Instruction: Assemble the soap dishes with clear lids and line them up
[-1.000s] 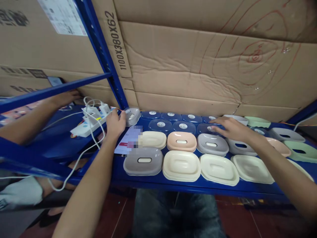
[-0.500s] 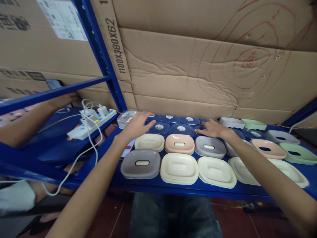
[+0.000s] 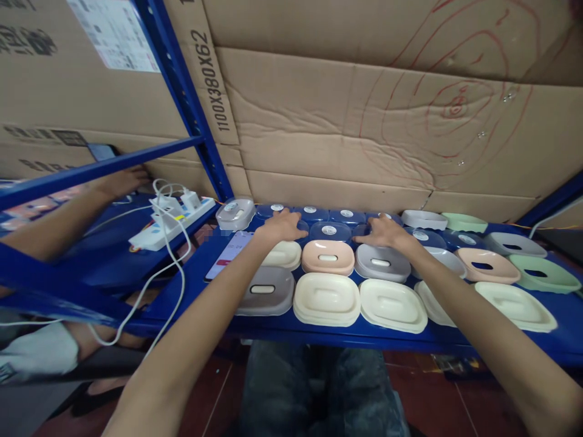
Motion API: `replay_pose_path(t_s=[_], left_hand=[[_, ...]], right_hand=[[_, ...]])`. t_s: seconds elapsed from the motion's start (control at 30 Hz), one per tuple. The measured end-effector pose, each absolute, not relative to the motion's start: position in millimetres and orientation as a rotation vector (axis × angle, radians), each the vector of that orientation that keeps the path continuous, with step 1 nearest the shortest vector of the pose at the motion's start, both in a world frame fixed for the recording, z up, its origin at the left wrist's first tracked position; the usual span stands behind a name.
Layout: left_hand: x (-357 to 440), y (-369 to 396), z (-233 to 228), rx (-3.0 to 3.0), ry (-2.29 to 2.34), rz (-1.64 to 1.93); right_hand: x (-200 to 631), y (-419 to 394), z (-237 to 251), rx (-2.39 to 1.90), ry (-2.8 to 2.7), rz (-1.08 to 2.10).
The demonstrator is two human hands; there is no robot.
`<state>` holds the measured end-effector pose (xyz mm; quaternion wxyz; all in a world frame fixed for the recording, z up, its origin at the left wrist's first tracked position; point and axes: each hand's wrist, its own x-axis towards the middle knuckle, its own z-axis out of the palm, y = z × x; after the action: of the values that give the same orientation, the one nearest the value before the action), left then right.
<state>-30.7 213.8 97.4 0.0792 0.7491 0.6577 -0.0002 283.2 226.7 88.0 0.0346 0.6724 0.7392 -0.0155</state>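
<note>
Both hands [image 3: 282, 226] [image 3: 386, 232] palm-down, over clear lids [image 3: 328, 230]

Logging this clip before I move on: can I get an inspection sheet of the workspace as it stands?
Surface: blue metal shelf, crowded with soap-dish parts in rows.
Job's things: clear lids in the back rows; pink tray, grey tray and cream bases nearer the front.
Clutter: phone lying flat at the shelf's left end.
Grippers: left hand and right hand both palm down on the clear lids, gripping nothing.
Cables: white leads run from a power strip and hang over the edge.
Surroundings: cardboard cartons behind; another person's hand on the left shelf.
</note>
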Motion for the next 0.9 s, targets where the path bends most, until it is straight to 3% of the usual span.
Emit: replay_pose_path(t_s=[0.37,0.7,0.9], left_hand=[[-12,209,93,2.026,2.166,-0.023],[-20,207,114,2.052,2.229,0.057],[-37,166,155,2.219,2.222,0.501]], right_hand=[[285,195,112,2.373,2.395,0.217],[298,134,137,2.108,2.510,0.174],[295,122,117,2.004,2.432,0.234]])
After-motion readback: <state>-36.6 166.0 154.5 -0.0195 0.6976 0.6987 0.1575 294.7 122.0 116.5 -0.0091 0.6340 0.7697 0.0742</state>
